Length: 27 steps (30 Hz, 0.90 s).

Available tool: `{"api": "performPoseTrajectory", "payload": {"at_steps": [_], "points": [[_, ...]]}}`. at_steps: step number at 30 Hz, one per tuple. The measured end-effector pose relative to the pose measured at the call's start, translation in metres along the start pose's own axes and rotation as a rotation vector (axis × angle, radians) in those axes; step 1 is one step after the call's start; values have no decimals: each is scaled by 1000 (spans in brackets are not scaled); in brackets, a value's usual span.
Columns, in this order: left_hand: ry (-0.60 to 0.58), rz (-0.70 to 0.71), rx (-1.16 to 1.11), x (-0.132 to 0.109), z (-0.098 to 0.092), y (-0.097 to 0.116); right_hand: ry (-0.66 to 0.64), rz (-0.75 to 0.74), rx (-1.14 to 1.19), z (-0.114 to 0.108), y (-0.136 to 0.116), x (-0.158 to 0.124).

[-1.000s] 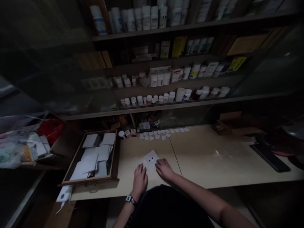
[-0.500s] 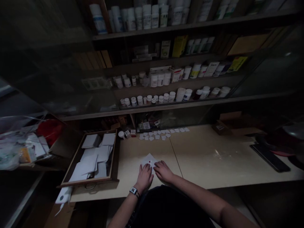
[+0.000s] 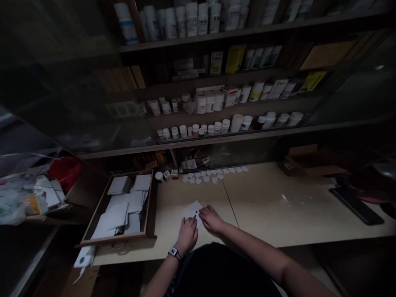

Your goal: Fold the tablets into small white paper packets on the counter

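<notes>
A white paper square (image 3: 194, 206) lies on the tabletop with one corner pointing away from me, and small red and white pills rest on it. My left hand (image 3: 187, 232), with a watch on the wrist, is at the paper's near left side, its fingertips beside the pills. On the right edge of the paper is my right hand (image 3: 211, 218), its fingers bent together; whatever is under them is too small to make out. Several small folded paper packets (image 3: 206, 179) lie in rows at the back of the table.
On the left stands a wooden drawer (image 3: 150, 214) with stacks of white paper. Small boxes (image 3: 175, 174) and a white jar (image 3: 159, 177) sit behind it. Bottles fill the shelves above. At the right are a dark flat object (image 3: 355, 206) and an open carton (image 3: 305, 161).
Both hands have shifted slightly, and more of the paper and a second red pill now show between them. The whole view has moved a little.
</notes>
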<state>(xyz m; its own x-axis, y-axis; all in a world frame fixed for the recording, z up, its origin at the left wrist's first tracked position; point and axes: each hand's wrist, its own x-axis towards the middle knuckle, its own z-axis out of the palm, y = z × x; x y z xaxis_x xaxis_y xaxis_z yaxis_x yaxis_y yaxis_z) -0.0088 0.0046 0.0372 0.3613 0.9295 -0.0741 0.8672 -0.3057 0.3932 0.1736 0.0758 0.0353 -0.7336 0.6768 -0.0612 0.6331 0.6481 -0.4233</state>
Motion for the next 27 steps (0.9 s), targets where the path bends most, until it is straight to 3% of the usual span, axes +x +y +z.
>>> {"api": "performPoseTrajectory", "payload": {"at_steps": [11,17,27], "points": [[-66,107,43,11,-5,-10,23,6,5,13,3,-7],[-29,165,81,7,0,-14,16,-37,13,12,-2,-3],[-17,278,173,10,6,-18,9,20,39,10,3,0]]}}
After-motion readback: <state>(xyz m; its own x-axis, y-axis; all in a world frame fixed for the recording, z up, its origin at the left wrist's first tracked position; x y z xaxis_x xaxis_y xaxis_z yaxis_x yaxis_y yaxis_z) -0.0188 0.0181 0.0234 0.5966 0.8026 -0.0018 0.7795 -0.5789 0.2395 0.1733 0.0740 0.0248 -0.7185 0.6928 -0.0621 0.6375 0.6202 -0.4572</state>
